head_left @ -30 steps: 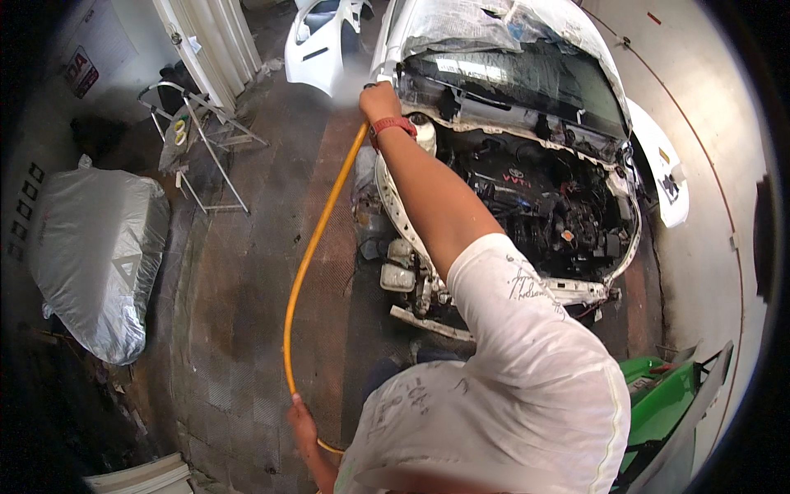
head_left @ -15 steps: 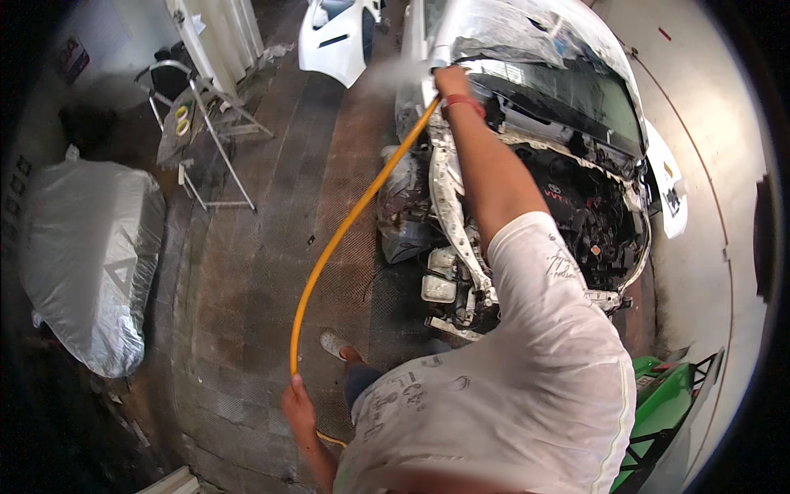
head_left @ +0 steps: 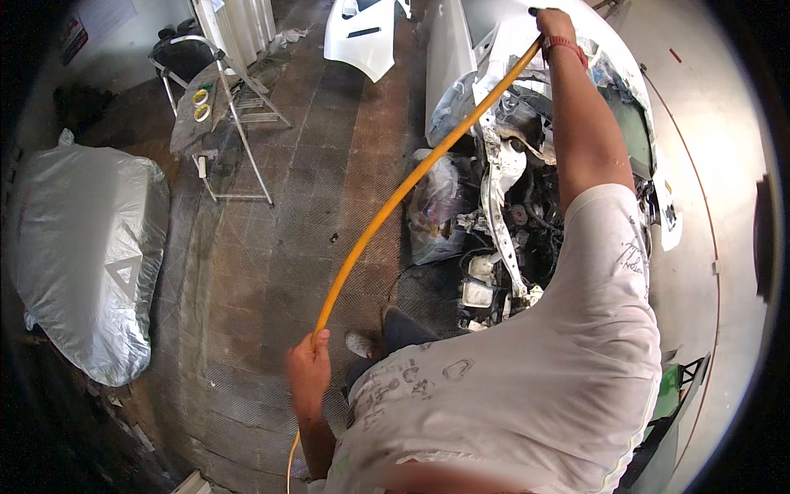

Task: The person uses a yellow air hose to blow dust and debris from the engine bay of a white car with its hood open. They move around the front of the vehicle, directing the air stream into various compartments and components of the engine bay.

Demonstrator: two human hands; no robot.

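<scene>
My right hand (head_left: 555,25), with a red band at the wrist, is closed at the far end of a yellow hose (head_left: 395,202), up by the windscreen of a white car (head_left: 500,177). A small dark tip pokes out beside its fingers; what kind of fitting it is, I cannot make out. Lower left, my left hand (head_left: 309,366) grips the same hose, which bows between both hands and runs on thinly below. The car's front is stripped, baring its engine bay (head_left: 539,214). Plastic sheeting (head_left: 440,202) wraps the wheel area, and my arm hides part of the windscreen.
A car under a silver cover (head_left: 86,255) stands at the left. Near it are a metal stepladder (head_left: 239,123) and tape rolls (head_left: 202,104). A white bumper (head_left: 362,37) lies on the tiled floor at the back. A wall (head_left: 687,189) runs along the right.
My right hand has swung right and farther over the windscreen, pulling the hose straighter. My left hand has risen slightly. The white mist near the right hand is no longer visible.
</scene>
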